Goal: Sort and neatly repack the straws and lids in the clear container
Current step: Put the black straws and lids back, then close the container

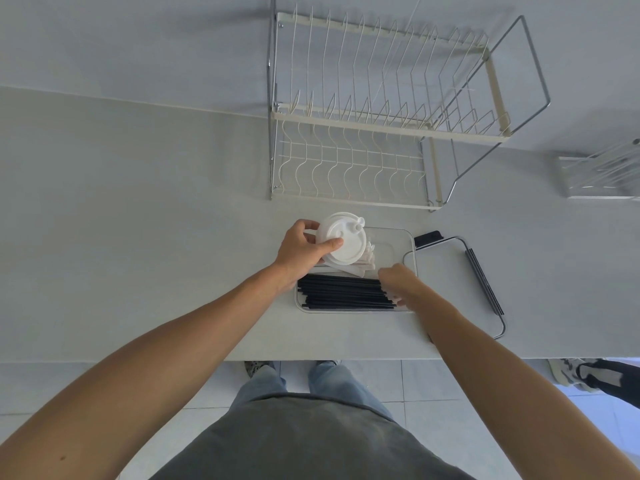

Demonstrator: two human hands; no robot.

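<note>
Head view. The left hand point(300, 247) is seen curled round a stack of white lids point(341, 238): the thumb is pressed on the top lid's face, the other fingers point(309, 224) are wrapped over the far-left rim. The stack is held tilted, its top face turned toward the camera, over the far-left corner of the clear container point(408, 247).

The right hand point(396, 282) is placed at the right ends of the black straws point(343, 293). Its fingers are bent downward against the straw tips; whether the straws are pinched or only touched cannot be told.

The black straws are laid in a flat bundle along the near side of the container, long axis running left to right, parallel to the worktop point(138, 237) edge. White paper-wrapped straws point(360, 268) are noted just behind them, under the lids, lying roughly the same way, slightly skewed.

The container's clear lid point(446, 282) is laid flat just right of the container, with a few black straws point(484, 282) resting on it, long axis running near to far. A wire dish rack point(381, 116) is stood behind.
</note>
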